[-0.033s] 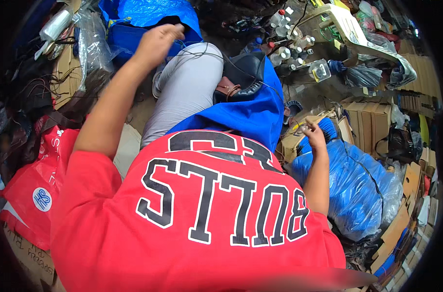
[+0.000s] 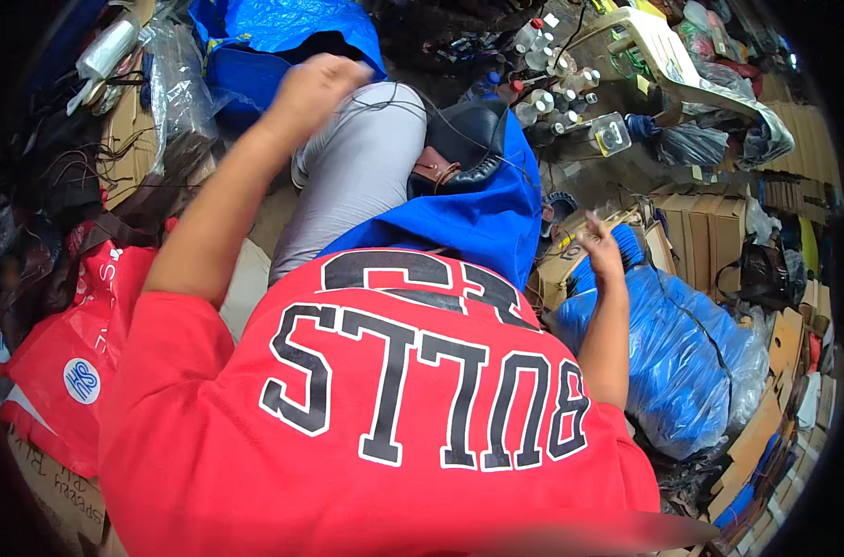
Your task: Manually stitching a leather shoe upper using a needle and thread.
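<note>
My left hand [image 2: 320, 93] is raised beside my knee, in front of the blue bag; its fingers are curled and slightly smeared, and what they hold is hidden. My right hand [image 2: 602, 251] is lifted at the right, one finger pointing up and the others curled; I cannot make out anything in them. On my lap, over a blue cloth [image 2: 482, 209], rests a black leather shoe [image 2: 463, 139] with a brown leather piece [image 2: 433, 169]. A thin dark thread [image 2: 450, 123] runs from around the shoe over my grey-trousered knee toward my left hand.
A blue bag [image 2: 245, 74] gapes at the far left. Several plastic bottles [image 2: 556, 97] stand beyond the shoe, near a pale chair frame [image 2: 663, 56]. At right are cardboard boxes [image 2: 705, 227] and a blue plastic-wrapped bundle [image 2: 668, 357]. A red bag [image 2: 60, 371] lies left.
My left hand has moved a little to the right, over the knee, and its fingers look more curled. My right hand stays near its place, with one finger now pointing up.
</note>
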A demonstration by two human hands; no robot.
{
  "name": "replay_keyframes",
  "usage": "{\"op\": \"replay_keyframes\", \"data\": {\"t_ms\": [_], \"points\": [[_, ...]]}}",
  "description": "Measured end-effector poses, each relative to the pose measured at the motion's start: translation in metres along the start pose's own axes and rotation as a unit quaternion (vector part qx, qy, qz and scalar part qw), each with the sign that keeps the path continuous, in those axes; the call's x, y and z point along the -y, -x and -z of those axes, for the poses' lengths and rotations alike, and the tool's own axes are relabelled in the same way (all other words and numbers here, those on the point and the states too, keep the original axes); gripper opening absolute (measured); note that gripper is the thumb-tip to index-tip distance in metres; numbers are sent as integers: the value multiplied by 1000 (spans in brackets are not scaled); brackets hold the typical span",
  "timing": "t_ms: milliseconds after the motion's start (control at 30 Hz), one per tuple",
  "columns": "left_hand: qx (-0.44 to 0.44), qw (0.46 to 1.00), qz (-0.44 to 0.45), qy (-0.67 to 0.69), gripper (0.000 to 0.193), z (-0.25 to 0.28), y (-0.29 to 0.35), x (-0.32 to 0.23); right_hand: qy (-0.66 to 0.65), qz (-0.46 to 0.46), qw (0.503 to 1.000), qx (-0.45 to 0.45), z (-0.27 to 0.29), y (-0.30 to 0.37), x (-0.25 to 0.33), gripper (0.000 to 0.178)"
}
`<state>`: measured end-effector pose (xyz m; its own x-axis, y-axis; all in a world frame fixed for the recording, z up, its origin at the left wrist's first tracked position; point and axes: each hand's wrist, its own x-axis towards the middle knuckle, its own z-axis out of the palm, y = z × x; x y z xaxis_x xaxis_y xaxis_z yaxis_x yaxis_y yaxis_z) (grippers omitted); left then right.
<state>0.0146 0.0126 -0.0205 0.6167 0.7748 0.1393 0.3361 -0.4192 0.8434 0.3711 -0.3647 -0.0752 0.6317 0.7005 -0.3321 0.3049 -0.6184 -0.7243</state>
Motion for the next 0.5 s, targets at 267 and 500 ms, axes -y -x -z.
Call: {"op": "replay_keyframes", "data": {"t_ms": [267,500], "points": [[267,947,-155,-91,34,-90,31,-63,57,168,971,161,-83,-62,219,53],[350,916,-194,-12,28,-83,23,-37,86,131,986,62,-101,-44,189,47]]}}
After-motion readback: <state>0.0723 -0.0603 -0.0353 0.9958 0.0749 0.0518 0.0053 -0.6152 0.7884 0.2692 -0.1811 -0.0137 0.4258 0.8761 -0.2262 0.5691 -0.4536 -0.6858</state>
